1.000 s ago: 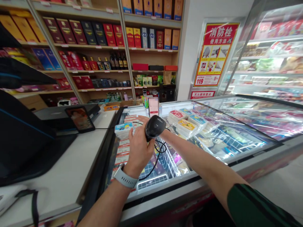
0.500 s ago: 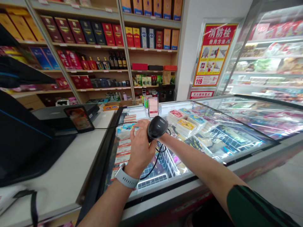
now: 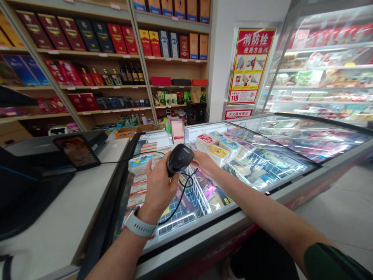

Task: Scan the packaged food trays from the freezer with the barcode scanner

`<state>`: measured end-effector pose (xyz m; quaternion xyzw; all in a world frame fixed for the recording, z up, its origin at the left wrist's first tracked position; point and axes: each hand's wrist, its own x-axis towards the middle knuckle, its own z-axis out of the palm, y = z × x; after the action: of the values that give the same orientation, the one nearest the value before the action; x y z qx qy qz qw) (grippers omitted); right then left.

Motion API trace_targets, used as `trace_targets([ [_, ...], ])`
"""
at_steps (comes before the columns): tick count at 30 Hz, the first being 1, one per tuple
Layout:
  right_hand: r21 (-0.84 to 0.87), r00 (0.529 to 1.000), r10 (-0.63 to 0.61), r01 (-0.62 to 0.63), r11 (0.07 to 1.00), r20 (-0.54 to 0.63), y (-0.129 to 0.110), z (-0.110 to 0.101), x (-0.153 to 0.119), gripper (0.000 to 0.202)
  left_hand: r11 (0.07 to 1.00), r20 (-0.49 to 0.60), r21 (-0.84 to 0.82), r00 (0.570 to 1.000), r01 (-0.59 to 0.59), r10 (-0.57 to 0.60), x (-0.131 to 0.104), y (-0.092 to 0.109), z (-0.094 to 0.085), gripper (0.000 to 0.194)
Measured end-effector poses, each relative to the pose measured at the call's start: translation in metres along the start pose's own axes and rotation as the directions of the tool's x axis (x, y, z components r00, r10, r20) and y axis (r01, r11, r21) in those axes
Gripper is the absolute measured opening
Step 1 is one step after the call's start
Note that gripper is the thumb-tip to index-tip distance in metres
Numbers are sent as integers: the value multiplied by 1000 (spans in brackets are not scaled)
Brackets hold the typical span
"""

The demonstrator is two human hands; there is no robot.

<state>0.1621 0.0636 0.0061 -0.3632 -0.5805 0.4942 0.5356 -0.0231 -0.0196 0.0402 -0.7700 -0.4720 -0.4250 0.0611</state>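
Observation:
My left hand (image 3: 159, 186), with a grey watch on its wrist, is closed around a black barcode scanner (image 3: 180, 157) above the glass-topped freezer (image 3: 201, 229). The scanner's rounded head faces up toward me, and its black cable (image 3: 184, 190) loops down below it. Just right of the scanner is my right hand (image 3: 206, 163); its fingertips are partly hidden behind the scanner head, so I cannot tell whether they grip anything. Beyond the scanner stands an upright phone-like screen (image 3: 177, 130), partly blurred. A blue-and-white packet (image 3: 141, 164) lies on the glass beside my left hand.
Several packets (image 3: 218, 152) are stacked on the glass at right. Price labels (image 3: 136, 200) line its left side. On the white counter (image 3: 72, 202) at left, a phone (image 3: 77, 151) leans beside a dark machine. Shelves (image 3: 105, 87) with boxes and bottles stand behind.
The view has swung right, so things sit further left in the picture. My right hand has come out from behind the scanner to its right side. My left hand keeps the scanner.

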Motion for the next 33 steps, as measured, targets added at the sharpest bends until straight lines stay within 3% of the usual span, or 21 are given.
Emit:
trace_targets([
  [4,440,972,209,-142,887,-108,-4,-10,-8,32,1000,5,30,1000,1,-2,0,-2,1,55],
  [8,553,951,249,-111,826,-181,-11,-22,-8,31,999,8,40,1000,10,-11,1,-3,1,54],
  [19,569,956,232,-91,817,-181,-24,-22,-11,24,998,40,56,999,9,-11,0,-1,3,57],
  [33,520,966,207,-98,848,-157,-17,-21,-12,31,999,27,36,999,21,-22,-1,1,2,56],
])
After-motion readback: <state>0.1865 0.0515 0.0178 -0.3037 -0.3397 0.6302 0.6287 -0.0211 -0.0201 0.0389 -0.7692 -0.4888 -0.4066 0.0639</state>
